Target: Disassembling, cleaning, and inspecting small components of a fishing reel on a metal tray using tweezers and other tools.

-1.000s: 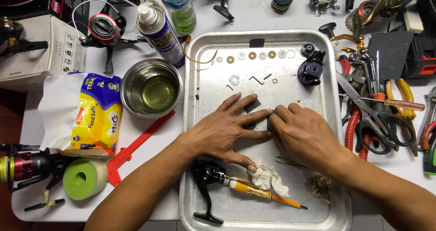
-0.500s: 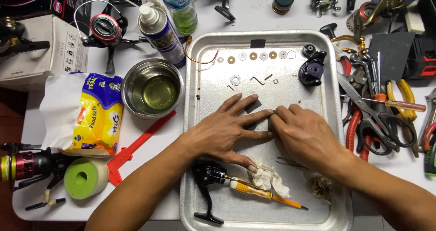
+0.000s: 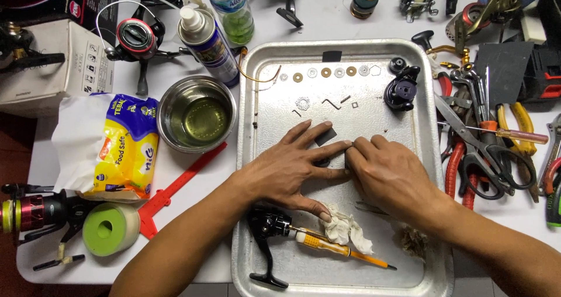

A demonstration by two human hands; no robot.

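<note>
Head view. Landmark: metal tray [image 3: 345,50]. Both hands are working at the tray's middle. The left hand [image 3: 292,171] is lying flat with fingers spread, pressing down over a small dark flat piece [image 3: 325,137] that is showing between index and middle finger. The right hand [image 3: 388,174] is resting just beside it, its fingertips curled and meeting the left index tip; whether they are pinching anything cannot be told. The piece is looking thin, stiff and light, likely to slide on bare metal; its exposed edge is the best place to grip.

A row of washers [image 3: 327,73] is lying along the tray's far edge, a black reel part [image 3: 401,90] at its far right. A wadded tissue [image 3: 345,230], a screwdriver [image 3: 339,248] and a reel body [image 3: 266,227] are sitting at the near side. Left of the tray, a steel bowl [image 3: 197,113] is holding liquid; right of it, pliers and scissors [image 3: 485,151].
</note>
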